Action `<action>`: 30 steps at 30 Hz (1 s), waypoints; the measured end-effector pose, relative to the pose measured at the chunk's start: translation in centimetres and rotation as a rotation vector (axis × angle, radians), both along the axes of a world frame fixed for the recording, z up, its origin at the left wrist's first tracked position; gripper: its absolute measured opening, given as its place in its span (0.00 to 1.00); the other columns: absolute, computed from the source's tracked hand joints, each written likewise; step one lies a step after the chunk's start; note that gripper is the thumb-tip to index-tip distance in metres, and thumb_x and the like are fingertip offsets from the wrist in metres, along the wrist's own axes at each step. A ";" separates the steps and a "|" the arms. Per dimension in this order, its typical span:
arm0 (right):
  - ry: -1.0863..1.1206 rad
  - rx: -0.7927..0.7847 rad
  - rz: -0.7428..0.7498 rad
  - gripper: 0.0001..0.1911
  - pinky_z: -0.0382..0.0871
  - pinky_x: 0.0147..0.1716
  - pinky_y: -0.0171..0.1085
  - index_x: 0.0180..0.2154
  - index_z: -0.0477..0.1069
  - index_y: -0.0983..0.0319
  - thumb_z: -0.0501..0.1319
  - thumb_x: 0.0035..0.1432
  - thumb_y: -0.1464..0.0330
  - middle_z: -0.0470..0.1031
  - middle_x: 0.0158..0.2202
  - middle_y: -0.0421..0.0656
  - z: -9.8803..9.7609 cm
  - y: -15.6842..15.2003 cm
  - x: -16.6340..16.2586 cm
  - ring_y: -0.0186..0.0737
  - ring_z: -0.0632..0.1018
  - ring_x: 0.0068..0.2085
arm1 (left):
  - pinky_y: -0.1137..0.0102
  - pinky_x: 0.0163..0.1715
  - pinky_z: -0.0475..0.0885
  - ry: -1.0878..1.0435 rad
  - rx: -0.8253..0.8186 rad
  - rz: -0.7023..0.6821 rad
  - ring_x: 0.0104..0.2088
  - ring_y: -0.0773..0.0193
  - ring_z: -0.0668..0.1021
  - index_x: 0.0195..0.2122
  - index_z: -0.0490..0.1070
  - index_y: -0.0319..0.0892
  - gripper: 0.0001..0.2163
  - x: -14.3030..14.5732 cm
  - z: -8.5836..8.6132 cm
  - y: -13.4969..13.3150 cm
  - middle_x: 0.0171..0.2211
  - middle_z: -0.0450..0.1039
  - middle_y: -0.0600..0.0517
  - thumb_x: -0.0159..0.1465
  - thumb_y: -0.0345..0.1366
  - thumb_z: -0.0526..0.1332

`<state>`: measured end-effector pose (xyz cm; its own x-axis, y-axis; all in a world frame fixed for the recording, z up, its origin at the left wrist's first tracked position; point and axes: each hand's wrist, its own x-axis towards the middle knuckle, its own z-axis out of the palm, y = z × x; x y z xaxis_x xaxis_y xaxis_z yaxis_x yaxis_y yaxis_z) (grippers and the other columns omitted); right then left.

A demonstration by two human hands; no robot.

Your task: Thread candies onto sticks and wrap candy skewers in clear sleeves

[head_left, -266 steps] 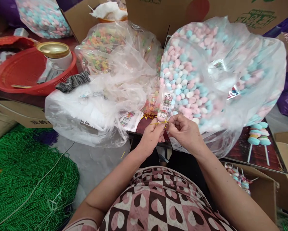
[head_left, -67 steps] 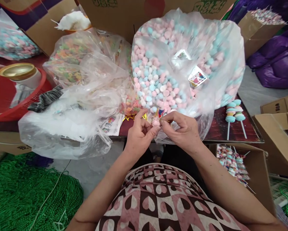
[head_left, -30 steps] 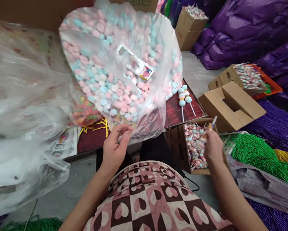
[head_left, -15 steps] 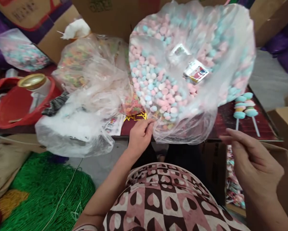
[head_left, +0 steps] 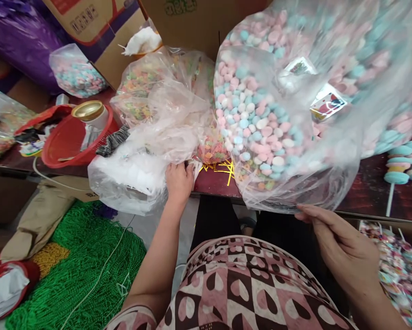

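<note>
My left hand [head_left: 180,184] rests at the table's front edge, between a clear bag of white stuff [head_left: 133,172] and some yellow twist ties [head_left: 223,168]. Its fingers curl down over a white printed packet [head_left: 196,166], mostly hidden beneath them; whether they grip it is unclear. My right hand [head_left: 347,250] hovers in front of the table with thumb and fingers pressed together; anything between them is too small to make out. Its fingertips are near the lower edge of a big clear bag of pink, blue and white marshmallows [head_left: 261,133]. Marshmallow skewers [head_left: 397,162] lie at the right.
Bags of gummy candy [head_left: 140,94] stand behind. A red basket [head_left: 54,149] holds a gold-lidded jar [head_left: 88,111]. Finished skewers [head_left: 398,266] fill a box below right. Green strands [head_left: 89,261] cover the floor at left, near a cable [head_left: 103,270].
My left hand has moved left, from beside the marshmallow bag to the printed packet. My right hand has shifted left in view, away from the skewers. The view has turned left.
</note>
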<state>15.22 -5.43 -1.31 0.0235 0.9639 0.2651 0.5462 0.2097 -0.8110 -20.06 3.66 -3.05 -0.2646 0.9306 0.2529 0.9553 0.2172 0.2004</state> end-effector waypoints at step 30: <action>0.084 -0.072 0.220 0.13 0.78 0.40 0.38 0.45 0.76 0.56 0.55 0.63 0.71 0.81 0.41 0.44 -2.4 -0.4 -1.8 0.38 0.83 0.36 | 0.59 0.41 0.64 0.039 -0.009 0.032 0.40 0.50 0.74 0.35 0.75 0.42 0.12 -2.1 1.0 -0.8 0.36 0.75 0.43 0.66 0.38 0.53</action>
